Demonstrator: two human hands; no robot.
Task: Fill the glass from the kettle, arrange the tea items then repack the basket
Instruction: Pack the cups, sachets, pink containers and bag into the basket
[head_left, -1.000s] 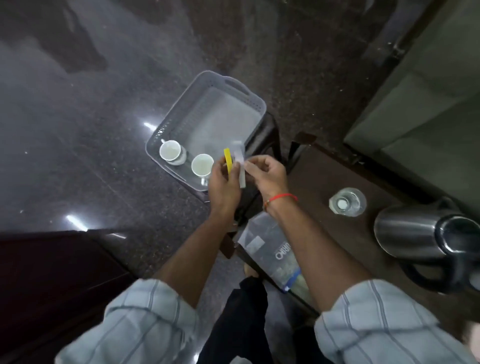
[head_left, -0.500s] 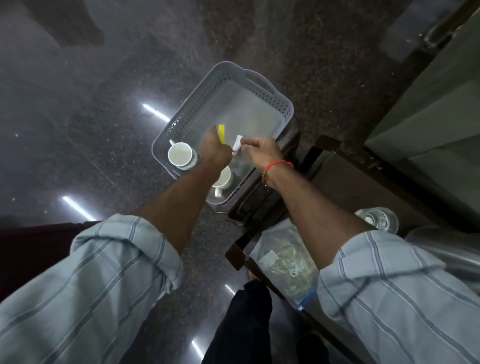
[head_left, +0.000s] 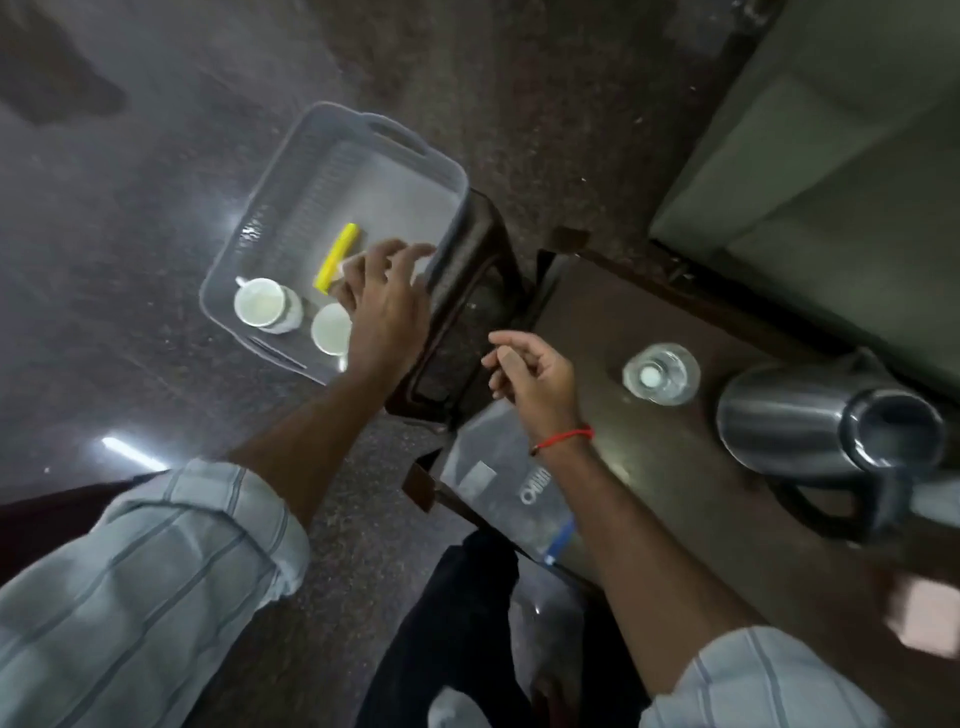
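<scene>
Dark wooden table (head_left: 675, 499) beneath and to the right of the right hand, carrying the steel kettle (head_left: 810, 421), which lies far right of that hand, lid end toward the camera. Grey plastic basket (head_left: 291, 208) under and ahead of the left hand, resting on a dark stool (head_left: 467, 312) that lies between the two hands. Clear zip bag (head_left: 498, 478) flat on the table's near corner, directly below the right wrist, partly covered by the forearm. Glass (head_left: 661, 372) upright on the table, just right of the right hand and left of the kettle. Left hand (head_left: 387, 306) over the basket's near right part, palm down, fingers spread and extended forward; it grips nothing visible, and contact with the basket floor cannot be told. Right hand (head_left: 535, 379) above the stool's edge, fingers loosely curled, holding nothing. Two white cups (head_left: 260, 306) upright in the basket's near corner, left of the left hand; the nearer one is partly hidden by it. Yellow sachet (head_left: 336, 258) lying on the basket floor just left of the left hand's fingers, beside a pale sachet (head_left: 349, 262) mostly hidden by the fingers.
</scene>
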